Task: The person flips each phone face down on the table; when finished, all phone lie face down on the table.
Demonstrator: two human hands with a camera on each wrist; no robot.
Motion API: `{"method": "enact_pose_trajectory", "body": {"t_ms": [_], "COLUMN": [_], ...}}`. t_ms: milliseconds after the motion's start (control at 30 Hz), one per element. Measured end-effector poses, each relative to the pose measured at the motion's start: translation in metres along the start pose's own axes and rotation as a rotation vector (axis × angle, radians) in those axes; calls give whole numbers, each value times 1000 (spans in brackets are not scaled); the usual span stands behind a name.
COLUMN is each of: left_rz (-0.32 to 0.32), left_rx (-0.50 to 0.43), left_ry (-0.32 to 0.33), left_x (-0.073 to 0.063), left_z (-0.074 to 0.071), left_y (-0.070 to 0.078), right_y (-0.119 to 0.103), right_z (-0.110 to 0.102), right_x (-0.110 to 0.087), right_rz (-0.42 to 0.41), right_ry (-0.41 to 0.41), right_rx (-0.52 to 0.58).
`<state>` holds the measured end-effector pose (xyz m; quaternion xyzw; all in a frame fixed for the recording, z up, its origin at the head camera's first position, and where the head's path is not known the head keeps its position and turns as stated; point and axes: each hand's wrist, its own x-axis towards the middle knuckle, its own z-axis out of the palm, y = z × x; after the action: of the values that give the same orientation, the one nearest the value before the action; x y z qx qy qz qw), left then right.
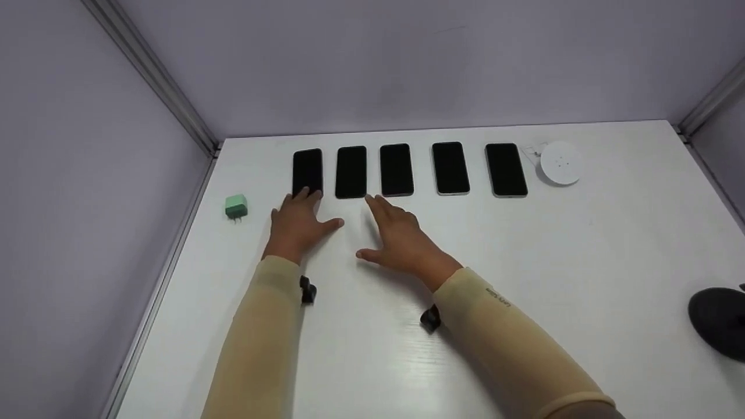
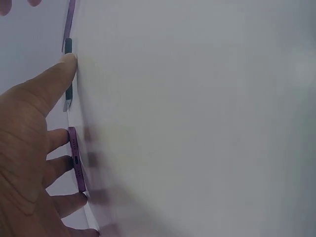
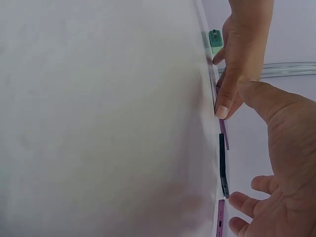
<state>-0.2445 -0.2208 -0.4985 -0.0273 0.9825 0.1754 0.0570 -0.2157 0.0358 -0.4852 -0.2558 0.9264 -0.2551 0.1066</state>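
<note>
Several black-screened smartphones lie in a row at the back of the white table. My left hand (image 1: 295, 226) has its fingertips on the near end of the leftmost phone (image 1: 307, 167), the thumb spread out to the right. In the left wrist view that phone's purple bottom edge (image 2: 77, 160) shows at the fingers. My right hand (image 1: 401, 237) holds nothing; its extended fingertips are just in front of the second phone (image 1: 351, 171) and the third phone (image 1: 396, 169), with the thumb apart. The fourth phone (image 1: 450, 167) and fifth phone (image 1: 506, 169) lie farther right.
A green charger plug (image 1: 236, 206) sits left of the row. A round white charging pad (image 1: 560, 163) with a thin cable is at the right end. Something black and rounded (image 1: 720, 322) stands at the right edge. Pale walls (image 1: 407, 70) enclose the table.
</note>
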Motion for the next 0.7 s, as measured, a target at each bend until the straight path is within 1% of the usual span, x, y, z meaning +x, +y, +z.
{"method": "enact_pose_trajectory", "body": {"t_ms": [200,300,433,700], "left_rz": [25,31,42,58], "left_rx": [10,2,-14,-36], "left_ry": [-11,2,18,13], "left_x": [-11,-22,-38,-73], "left_z": [2,3,3,2], "left_y": [3,0,1,-1], "right_y": [-5,-10,-16,-30], "right_z": [1,6,10,18], "right_x": [1,5,11,22], "right_rz": [-40,-58,-69,-114], "right_ry": [-5,-20,-41,-93], "right_rx": [6,41,96,164]}}
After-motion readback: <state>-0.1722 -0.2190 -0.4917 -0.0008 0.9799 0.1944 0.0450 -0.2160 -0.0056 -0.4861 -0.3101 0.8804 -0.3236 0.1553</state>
